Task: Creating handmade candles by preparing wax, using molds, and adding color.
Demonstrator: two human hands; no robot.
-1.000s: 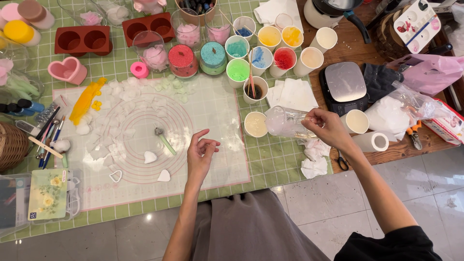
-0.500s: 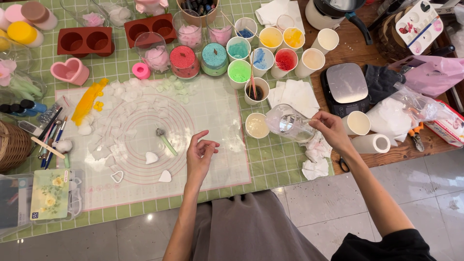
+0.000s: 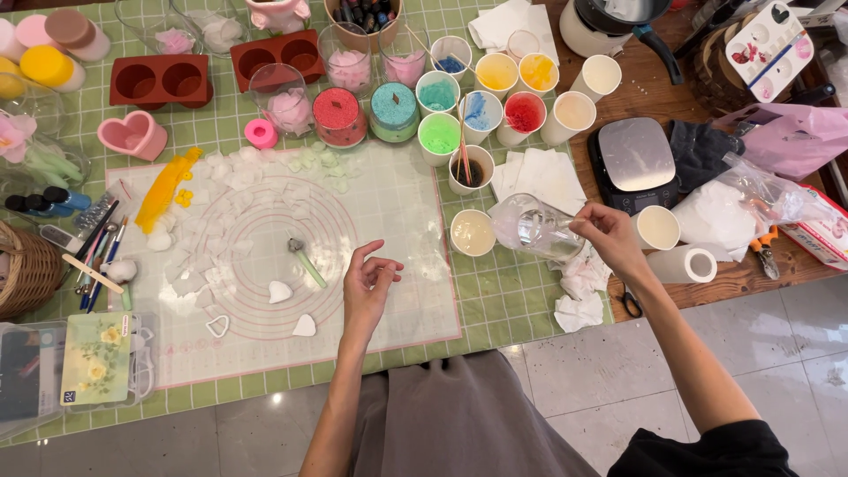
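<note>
My right hand (image 3: 609, 237) grips a clear glass cup (image 3: 533, 226) tipped on its side, mouth toward a paper cup of pale liquid (image 3: 472, 232) just left of it. My left hand (image 3: 367, 287) rests on the translucent silicone mat (image 3: 389, 203) with fingers loosely curled and nothing in it. A small scoop with a green handle (image 3: 306, 260) lies on the mat left of that hand. White heart-shaped pieces (image 3: 280, 292) and wax flakes (image 3: 231, 181) are scattered over the mat.
Paper cups of coloured material (image 3: 439, 134) line the far edge. A scale (image 3: 636, 159), crumpled tissues (image 3: 579, 296), scissors (image 3: 629, 304) and a paper roll (image 3: 685, 263) sit right. Red moulds (image 3: 162, 81), a pink heart mould (image 3: 132, 135) and a basket (image 3: 26, 269) are left.
My right hand has tilted the glass cup further and brought it left toward the paper cup. My left hand has stayed in place on the mat.
</note>
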